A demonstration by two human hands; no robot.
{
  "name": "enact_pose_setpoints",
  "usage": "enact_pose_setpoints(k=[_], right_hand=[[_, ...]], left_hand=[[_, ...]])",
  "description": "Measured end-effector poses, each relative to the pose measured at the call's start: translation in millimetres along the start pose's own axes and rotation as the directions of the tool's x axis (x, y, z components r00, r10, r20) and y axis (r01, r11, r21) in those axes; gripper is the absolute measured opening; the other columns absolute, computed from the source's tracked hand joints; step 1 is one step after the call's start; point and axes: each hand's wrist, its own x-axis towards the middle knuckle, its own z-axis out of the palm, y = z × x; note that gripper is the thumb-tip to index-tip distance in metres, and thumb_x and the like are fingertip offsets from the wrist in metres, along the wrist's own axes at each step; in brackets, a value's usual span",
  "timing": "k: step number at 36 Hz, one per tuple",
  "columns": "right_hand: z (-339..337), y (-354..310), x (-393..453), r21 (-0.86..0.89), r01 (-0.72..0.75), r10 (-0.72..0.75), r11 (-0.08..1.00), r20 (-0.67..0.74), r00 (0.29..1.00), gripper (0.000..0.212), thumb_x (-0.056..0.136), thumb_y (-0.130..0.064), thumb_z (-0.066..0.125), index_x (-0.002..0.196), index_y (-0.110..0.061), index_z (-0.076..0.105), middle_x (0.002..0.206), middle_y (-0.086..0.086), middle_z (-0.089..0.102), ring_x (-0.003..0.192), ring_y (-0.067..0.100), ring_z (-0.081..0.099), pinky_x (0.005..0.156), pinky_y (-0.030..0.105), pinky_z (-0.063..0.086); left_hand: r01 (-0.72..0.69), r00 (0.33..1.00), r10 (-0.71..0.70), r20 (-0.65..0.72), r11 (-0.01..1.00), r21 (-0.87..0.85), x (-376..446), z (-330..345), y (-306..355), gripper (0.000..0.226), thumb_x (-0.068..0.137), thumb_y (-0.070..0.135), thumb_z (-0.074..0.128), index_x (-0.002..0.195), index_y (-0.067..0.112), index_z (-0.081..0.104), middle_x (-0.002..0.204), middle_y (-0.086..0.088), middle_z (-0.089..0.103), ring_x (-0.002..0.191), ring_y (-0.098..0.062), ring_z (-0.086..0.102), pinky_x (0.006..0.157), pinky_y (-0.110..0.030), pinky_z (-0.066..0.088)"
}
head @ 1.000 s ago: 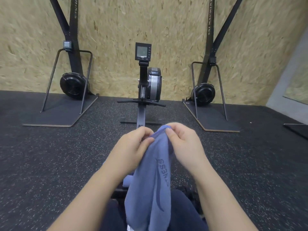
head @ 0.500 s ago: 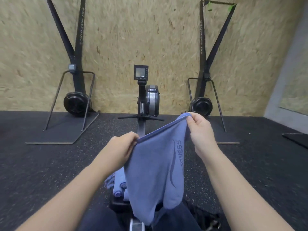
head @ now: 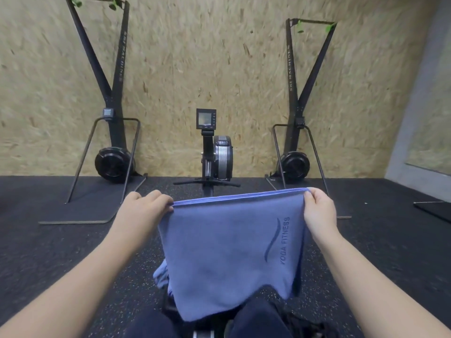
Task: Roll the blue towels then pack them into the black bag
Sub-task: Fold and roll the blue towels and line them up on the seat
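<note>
The left hand (head: 146,206) is closed in a pinch on the top left corner of one blue towel (head: 229,250), and the right hand (head: 317,208) is pinched shut on the top right corner, so the towel is stretched flat between two hands, top edge pulled taut and tilted a bit, higher on the right. "YODA FITNESS" is printed down its right side next to a wavy line. The bottom of the towel is draped over the lap, between two knees in dark trousers (head: 258,320).

Just behind the towel's lower left edge, a small bunch of more blue towels (head: 161,276) can be seen; how many can't be counted, most of it is hidden. Something black and crumpled (head: 302,323) is tucked by the right knee, but whether it's the bag can't be told.

Further out, one rowing machine (head: 214,154) with one monitor is parked dead centre against the chipboard wall (head: 195,57), and two ski machines are stood either side, one left (head: 109,132) and one right (head: 295,132). Everything is sat on speckled black rubber floor (head: 48,252).
</note>
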Motion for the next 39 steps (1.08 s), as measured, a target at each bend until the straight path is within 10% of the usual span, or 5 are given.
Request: enact_pose_setpoints(k=[6, 15, 20, 27, 39], right_hand=[[0.5, -5.6, -1.2, -0.054, 0.062, -0.062, 0.997, 0.004, 0.998, 0.023, 0.1, -0.016, 0.042, 0.107, -0.013, 0.063, 0.097, 0.001, 0.064, 0.094, 0.021, 0.055, 0.075, 0.029, 0.035], [6.6, -9.9, -2.0, 0.022, 0.008, -0.01, 1.0, 0.07, 0.998, 0.022, 0.1, -0.015, 0.04, 0.107, -0.014, 0.061, 0.1, 0.0, 0.063, 0.093, 0.017, 0.055, 0.075, 0.028, 0.037], [14.3, -11.8, -1.4, 0.09, -0.082, 0.075, 0.993, 0.078, 0.994, 0.024, 0.101, -0.017, 0.035, 0.108, -0.013, 0.057, 0.104, 0.006, 0.062, 0.093, 0.021, 0.055, 0.077, 0.033, 0.041], [9.6, -24.7, -10.3, -0.123, 0.133, -0.131, 0.983, 0.027, 0.991, 0.023, 0.104, -0.024, 0.023, 0.113, -0.02, 0.044, 0.088, 0.005, 0.054, 0.079, 0.027, 0.05, 0.063, 0.037, 0.034], [8.8, -17.9, -12.8, -0.014, 0.017, -0.018, 1.0, -0.084, 0.996, 0.025, 0.105, -0.028, 0.023, 0.101, -0.011, 0.041, 0.091, 0.007, 0.05, 0.084, 0.026, 0.045, 0.069, 0.035, 0.03]], left_hand=[[0.125, 0.985, -0.133, 0.108, 0.989, 0.073, 8.2, -10.3, 0.5, 0.023, 0.062, 0.009, 0.088, 0.06, 0.017, 0.067, 0.054, -0.001, 0.047, 0.037, -0.026, 0.037, 0.055, -0.028, 0.021], [0.303, 0.939, -0.306, 0.155, 0.952, 0.044, 14.4, -3.2, -0.5, 0.017, 0.079, 0.018, 0.076, 0.071, 0.009, 0.064, 0.071, -0.007, 0.055, 0.053, -0.03, 0.056, 0.057, -0.033, 0.033], [0.388, 0.92, -0.357, 0.163, 0.887, -0.25, 14.7, -4.0, 3.7, 0.013, 0.094, 0.019, 0.057, 0.088, 0.007, 0.06, 0.094, -0.008, 0.047, 0.081, -0.029, 0.055, 0.074, -0.037, 0.044], [0.438, 0.898, -0.407, 0.169, 0.782, -0.444, 13.4, -3.1, 4.7, 0.01, 0.096, 0.013, 0.052, 0.086, 0.011, 0.052, 0.099, -0.005, 0.039, 0.088, -0.022, 0.047, 0.084, -0.03, 0.035], [0.461, 0.886, -0.397, 0.239, 0.701, -0.544, 5.7, -5.0, 7.6, 0.028, 0.095, 0.022, 0.056, 0.069, 0.014, 0.045, 0.09, -0.003, 0.049, 0.09, -0.021, 0.041, 0.079, -0.032, 0.034]])
